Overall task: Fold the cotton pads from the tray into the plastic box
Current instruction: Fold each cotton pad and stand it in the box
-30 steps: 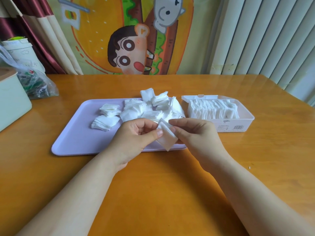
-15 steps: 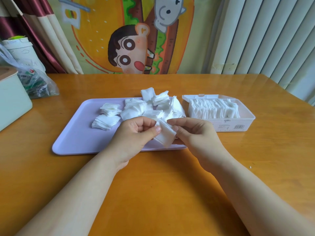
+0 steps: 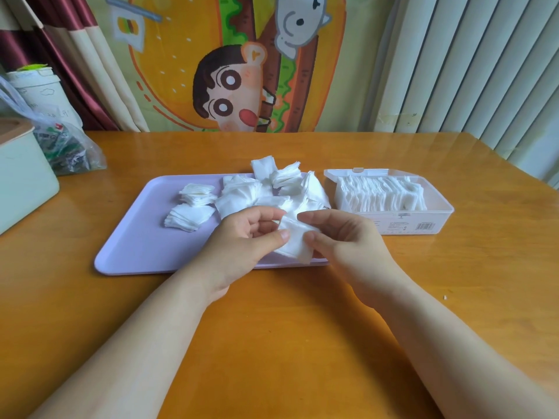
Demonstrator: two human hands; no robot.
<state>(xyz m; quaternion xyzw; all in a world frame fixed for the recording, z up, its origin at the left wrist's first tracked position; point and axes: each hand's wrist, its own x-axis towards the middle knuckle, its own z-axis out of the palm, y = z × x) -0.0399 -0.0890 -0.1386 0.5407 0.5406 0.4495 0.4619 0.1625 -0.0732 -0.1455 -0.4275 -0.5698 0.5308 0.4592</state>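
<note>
1. Plastic box (image 3: 435, 220), right of tray (image 3: 136, 237): a row of pads (image 3: 381, 196) already filed.
2. Loose piles (image 3: 242, 195) remain on tray.
3. Left hand (image 3: 245, 240) and right hand (image 3: 341, 237) pinch one pad (image 3: 295, 241) over the tray's near edge, apparently mid-fold.

Both bare forearms reach forward. The left hand (image 3: 242, 243) and right hand (image 3: 344, 240) meet, curled fingers and thumbs pinching one cotton pad (image 3: 295, 241) between them.

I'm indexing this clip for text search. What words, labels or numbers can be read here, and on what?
No text reads clearly.
Label on the plastic box: barcode and small print, too small to read.
Packets in the plastic bag: white lettering, blurred.
Marks on the white cup: faint, unreadable.
The wall poster: pictures only.
</note>
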